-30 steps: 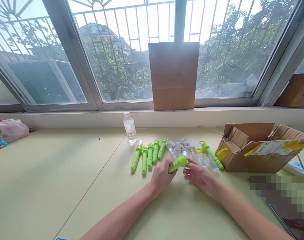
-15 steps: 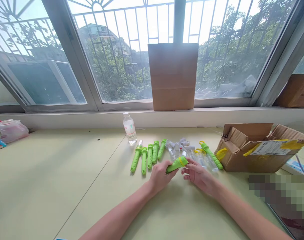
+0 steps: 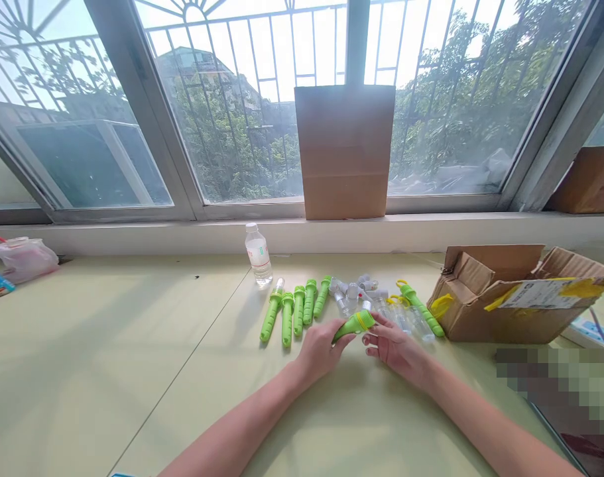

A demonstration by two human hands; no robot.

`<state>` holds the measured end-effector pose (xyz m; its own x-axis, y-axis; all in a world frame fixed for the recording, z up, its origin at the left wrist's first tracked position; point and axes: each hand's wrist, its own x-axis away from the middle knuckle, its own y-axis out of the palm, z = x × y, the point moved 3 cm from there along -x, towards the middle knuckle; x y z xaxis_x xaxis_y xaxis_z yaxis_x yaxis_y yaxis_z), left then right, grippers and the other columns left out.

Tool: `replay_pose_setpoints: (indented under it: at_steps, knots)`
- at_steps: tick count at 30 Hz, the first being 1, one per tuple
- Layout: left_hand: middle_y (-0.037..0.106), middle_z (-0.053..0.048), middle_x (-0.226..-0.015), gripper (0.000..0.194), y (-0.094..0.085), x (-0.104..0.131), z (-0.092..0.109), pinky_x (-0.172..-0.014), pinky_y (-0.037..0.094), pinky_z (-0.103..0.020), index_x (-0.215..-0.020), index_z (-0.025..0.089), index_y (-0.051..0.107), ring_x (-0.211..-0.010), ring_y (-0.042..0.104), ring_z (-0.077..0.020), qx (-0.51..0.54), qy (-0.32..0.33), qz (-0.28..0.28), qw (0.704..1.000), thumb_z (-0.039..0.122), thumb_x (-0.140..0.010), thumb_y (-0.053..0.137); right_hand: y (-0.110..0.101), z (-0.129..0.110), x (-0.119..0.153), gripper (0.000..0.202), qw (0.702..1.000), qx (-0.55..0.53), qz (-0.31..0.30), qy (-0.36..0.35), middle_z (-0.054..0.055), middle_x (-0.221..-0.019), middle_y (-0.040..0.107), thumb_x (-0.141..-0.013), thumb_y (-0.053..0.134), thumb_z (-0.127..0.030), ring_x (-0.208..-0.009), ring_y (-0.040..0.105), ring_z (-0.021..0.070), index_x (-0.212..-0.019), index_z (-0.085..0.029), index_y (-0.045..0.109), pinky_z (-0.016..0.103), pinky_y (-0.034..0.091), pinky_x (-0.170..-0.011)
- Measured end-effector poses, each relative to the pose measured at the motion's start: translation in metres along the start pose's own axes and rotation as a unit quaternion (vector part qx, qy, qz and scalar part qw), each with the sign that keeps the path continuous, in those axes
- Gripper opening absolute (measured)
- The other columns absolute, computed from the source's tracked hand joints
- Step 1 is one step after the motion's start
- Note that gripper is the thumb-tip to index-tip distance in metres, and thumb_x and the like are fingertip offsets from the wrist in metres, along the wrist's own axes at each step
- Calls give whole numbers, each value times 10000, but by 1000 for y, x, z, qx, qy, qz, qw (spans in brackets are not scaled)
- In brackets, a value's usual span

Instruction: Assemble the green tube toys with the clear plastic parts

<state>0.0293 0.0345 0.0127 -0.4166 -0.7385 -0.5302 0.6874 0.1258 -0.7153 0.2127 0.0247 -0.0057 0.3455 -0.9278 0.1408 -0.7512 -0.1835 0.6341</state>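
My left hand (image 3: pixel 321 348) is closed around a green plastic tube (image 3: pixel 354 326) with a yellow ring at its wide end, which points up and to the right. At that ringed end, the fingertips of my right hand (image 3: pixel 394 348) grip the rim, while its other fingers curl loosely below. Several similar green tubes (image 3: pixel 298 311) lie in a row beyond my left hand; the leftmost has a clear piece in its top. Behind my right hand lies a pile of clear plastic cylinders (image 3: pixel 352 295) and whitish parts. One green tube with a yellow loop (image 3: pixel 421 310) rests against that pile's right side.
An open cardboard box (image 3: pixel 510 318) with yellow tape stands at the right. A water bottle (image 3: pixel 258 257) is upright behind the tube row. A cardboard sheet (image 3: pixel 346 156) leans on the window. At the far left sits a pinkish plastic bag (image 3: pixel 26 260).
Both hands stay almost in place. The held tube has turned slightly, and its ringed end has shifted a little to the right.
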Motion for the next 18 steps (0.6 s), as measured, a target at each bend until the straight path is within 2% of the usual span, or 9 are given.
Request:
replay_pose_setpoints:
  at_steps: [5,12,18]
  knots:
    - [706,-31,-824,238,-1,0,2,-613,447,-244,-1027,199,641,-660,614,-154,6,16,-3,1000,358,-975,472,-2,1,-1,363,1000,-7,-8,-1,-46,-892,673,-717,806,-186,-699,598,109,-1025,-308,657,270,453,-659]
    - [662,4,-737,221,5,4,-3,-532,394,-230,-1034,207,574,-598,588,-150,21,-14,6,1000,364,-885,620,0,1,2,318,1000,5,-20,3,-35,-875,676,-748,786,-184,-700,590,104,-1022,-296,669,265,452,-662]
    - [557,45,-606,170,6,5,-6,-488,308,-220,-858,211,514,-499,489,-118,16,-34,6,999,358,-903,586,0,1,1,354,1000,1,-14,3,-32,-864,676,-727,802,-177,-689,591,103,-1038,-287,673,262,449,-646]
